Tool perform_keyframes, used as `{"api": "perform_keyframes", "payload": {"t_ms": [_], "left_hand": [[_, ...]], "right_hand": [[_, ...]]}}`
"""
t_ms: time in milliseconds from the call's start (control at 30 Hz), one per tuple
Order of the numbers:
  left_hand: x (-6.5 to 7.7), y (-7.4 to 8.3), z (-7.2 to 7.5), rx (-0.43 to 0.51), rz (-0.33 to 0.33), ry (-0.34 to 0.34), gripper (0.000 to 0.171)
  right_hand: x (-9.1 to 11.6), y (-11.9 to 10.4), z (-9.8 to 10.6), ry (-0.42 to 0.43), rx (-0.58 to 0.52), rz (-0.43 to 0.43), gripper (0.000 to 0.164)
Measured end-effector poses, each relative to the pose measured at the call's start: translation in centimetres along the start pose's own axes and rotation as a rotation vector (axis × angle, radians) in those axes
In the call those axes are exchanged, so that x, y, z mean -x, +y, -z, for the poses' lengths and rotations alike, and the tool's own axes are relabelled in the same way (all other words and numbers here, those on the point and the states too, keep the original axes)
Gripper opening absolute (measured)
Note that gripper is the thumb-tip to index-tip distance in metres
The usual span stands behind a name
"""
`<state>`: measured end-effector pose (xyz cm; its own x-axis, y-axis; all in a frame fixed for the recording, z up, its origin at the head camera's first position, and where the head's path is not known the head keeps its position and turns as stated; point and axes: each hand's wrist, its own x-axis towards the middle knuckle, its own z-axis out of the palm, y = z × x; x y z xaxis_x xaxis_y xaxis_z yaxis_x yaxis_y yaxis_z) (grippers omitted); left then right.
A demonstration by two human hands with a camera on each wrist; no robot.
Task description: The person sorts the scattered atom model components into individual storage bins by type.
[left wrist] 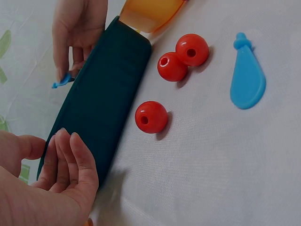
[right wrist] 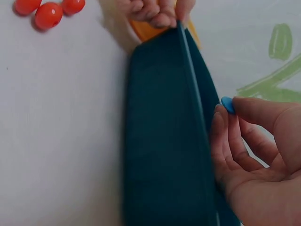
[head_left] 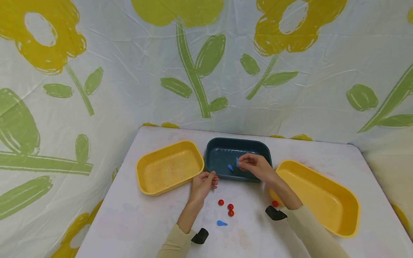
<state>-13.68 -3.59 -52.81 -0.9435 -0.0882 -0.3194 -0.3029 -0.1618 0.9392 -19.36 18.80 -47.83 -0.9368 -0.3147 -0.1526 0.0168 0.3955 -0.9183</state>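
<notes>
My right hand (head_left: pixel 256 166) pinches a small blue teardrop-shaped plastic piece (right wrist: pixel 228 104) between thumb and fingertips, over the dark teal tray (head_left: pixel 238 143). A second blue piece (head_left: pixel 230 167) lies inside that tray. At the tray's near left corner, my left hand (head_left: pixel 203 184) holds the rim, thumb over the edge and fingers against the outer wall. On the table in front lie a red bead (left wrist: pixel 151 117) and two more red beads (left wrist: pixel 192 50) side by side. Nearer me is another blue teardrop piece (left wrist: pixel 248 75) with a knobbed narrow end.
A yellow tray (head_left: pixel 148 157) stands left of the teal one, with several thin pale strips (head_left: pixel 174 173) in it. Another yellow tray (head_left: pixel 322 193) sits at the right, partly behind my right forearm. One red bead (head_left: pixel 275 203) lies beside it. Flower-printed cloth (head_left: pixel 129 71) hangs behind the table.
</notes>
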Motion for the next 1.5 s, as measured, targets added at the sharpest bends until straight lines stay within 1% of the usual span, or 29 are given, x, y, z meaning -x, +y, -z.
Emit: {"api": "perform_keyframes", "payload": {"t_ms": [167,367,567,733,1000,1133,1333,1500], "left_hand": [[-0.1,-0.1,-0.1,0.002,0.001,-0.001,0.027],[-0.2,-0.2,-0.1,-0.004,0.010,0.000,0.025],[-0.2,-0.3,0.0,-0.005,0.000,0.001,0.027],[-0.2,-0.3,0.0,-0.002,-0.003,-0.004,0.028],[-0.2,-0.3,0.0,-0.003,-0.002,-0.004,0.029],[-0.2,-0.2,-0.1,0.004,-0.002,-0.006,0.029],[-0.4,-0.3,0.0,0.018,0.005,-0.010,0.028],[-0.5,-0.4,0.1,0.017,-0.001,-0.014,0.029]], "right_hand": [[-0.5,0.7,0.0,0.013,0.047,0.007,0.026],[-1.1,1.3,-0.3,0.007,0.119,0.013,0.023],[-1.6,1.7,-0.6,-0.005,0.192,0.049,0.021],[-2.0,2.0,-0.8,0.002,0.255,0.049,0.015],[-2.7,2.5,-1.1,0.004,0.359,0.087,0.006],[-2.9,2.6,-1.2,0.010,0.394,0.096,0.005],[-3.0,2.6,-1.4,0.015,0.417,0.080,0.005],[-3.0,2.4,-1.5,0.019,0.429,0.076,0.007]]}}
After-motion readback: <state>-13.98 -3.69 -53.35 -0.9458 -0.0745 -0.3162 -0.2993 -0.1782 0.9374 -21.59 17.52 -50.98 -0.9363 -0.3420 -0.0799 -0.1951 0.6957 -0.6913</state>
